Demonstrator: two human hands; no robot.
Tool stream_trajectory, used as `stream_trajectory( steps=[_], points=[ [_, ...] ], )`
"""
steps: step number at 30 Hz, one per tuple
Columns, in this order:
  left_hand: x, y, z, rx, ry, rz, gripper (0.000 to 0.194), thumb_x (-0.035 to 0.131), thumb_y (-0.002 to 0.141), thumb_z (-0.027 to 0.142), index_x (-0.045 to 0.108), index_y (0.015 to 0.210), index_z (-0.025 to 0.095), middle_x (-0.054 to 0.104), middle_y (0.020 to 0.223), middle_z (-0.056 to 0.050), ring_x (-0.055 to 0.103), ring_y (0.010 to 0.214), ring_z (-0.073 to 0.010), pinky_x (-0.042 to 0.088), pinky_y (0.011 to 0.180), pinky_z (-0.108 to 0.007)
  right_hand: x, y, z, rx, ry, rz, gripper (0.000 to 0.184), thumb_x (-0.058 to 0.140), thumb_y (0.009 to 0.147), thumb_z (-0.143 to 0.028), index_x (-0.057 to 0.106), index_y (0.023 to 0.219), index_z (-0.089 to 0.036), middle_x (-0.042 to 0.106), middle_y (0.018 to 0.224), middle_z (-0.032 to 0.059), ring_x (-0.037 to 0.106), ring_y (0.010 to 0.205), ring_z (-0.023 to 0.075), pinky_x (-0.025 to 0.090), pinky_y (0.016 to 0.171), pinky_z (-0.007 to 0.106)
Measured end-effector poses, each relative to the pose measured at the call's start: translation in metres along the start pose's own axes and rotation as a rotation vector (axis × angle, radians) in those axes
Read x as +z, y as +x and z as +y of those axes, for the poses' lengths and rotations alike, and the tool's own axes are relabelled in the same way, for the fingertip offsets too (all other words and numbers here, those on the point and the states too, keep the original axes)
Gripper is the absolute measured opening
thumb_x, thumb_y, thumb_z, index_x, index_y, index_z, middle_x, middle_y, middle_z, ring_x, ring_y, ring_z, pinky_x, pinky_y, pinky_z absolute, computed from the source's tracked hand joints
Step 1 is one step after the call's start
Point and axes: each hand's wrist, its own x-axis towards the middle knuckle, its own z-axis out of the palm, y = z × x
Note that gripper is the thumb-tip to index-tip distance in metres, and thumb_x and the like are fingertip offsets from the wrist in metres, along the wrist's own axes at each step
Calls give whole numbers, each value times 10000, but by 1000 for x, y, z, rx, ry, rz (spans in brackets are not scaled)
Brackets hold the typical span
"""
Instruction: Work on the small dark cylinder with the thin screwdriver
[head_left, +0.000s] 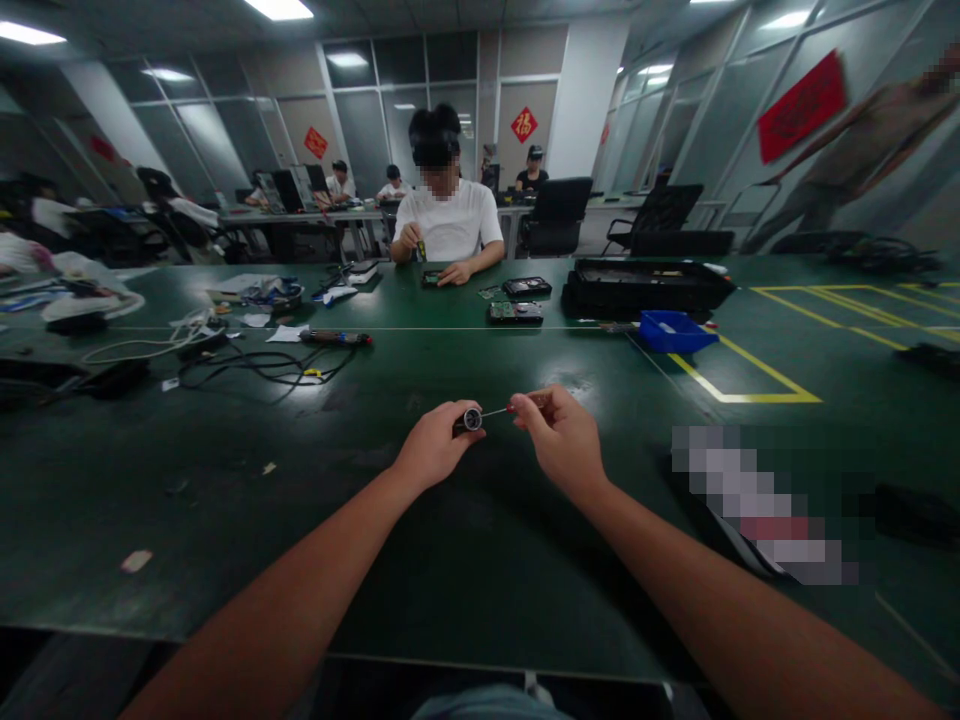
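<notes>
Closed around a dark cylindrical object (pixel 472 420) is my left hand (pixel 433 443); the object's round, silver-rimmed end faces me, and its exact kind is unclear. My right hand (pixel 564 440) pinches a slim screwdriver (pixel 496 411) by its red part, most of the handle being hidden in the fingers. The thin metal shaft points left and reaches the side of the cylinder; whether the tip touches it cannot be made out. Both hands are held over the green tabletop (pixel 480 570), near its middle.
Dark cables (pixel 259 368) and a screwdriver-like tool (pixel 335 338) lie at left. Hard drives (pixel 516 312), a black tray (pixel 646 288) and a blue bin (pixel 675 331) stand farther back. Across the table a person (pixel 450 215) works on a small device. A blurred-out flat item (pixel 757 505) lies right.
</notes>
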Motion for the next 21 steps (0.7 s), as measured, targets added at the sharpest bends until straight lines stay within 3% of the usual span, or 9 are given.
stream_trajectory(
  steps=[3, 6, 13, 18, 21],
  points=[
    [1, -1, -2, -6, 22, 1, 286, 701, 853, 291, 662, 1135, 254, 672, 1025, -21, 625, 913, -197, 472, 810, -315, -2, -1, -4, -49, -201, 29, 378, 660, 870, -505, 558, 649, -215, 611, 550, -9, 553, 503, 140, 384, 524, 283],
    [0, 0, -3, -10, 31, 13, 277, 696, 856, 288, 665, 1129, 253, 673, 1013, -24, 624, 902, -195, 472, 812, -315, -3, -2, -4, -89, -258, 31, 392, 654, 875, -499, 535, 628, -219, 593, 528, -16, 521, 474, 130, 356, 507, 279],
    [1, 1, -6, 4, 33, 19, 219, 690, 854, 279, 654, 1068, 250, 666, 974, -11, 614, 874, -184, 466, 797, -299, -5, -2, -3, -233, -121, -139, 114, 533, 950, -306, 590, 981, -212, 699, 839, 38, 668, 749, 176, 476, 681, 292],
    [1, 0, -5, -51, -5, -46, 153, 634, 890, 291, 595, 1033, 255, 640, 907, 7, 611, 791, -167, 451, 709, -274, -2, -3, -3, -176, -134, -138, 225, 470, 996, -379, 613, 921, -221, 603, 663, -10, 574, 569, 146, 405, 578, 283],
    [0, 0, -3, -75, -31, -71, 144, 597, 909, 276, 555, 1045, 254, 625, 907, 9, 605, 756, -153, 443, 684, -266, 1, -4, -3, -152, -94, -103, 232, 430, 1008, -345, 607, 1082, -215, 632, 723, 6, 602, 625, 160, 426, 613, 291]
  ],
)
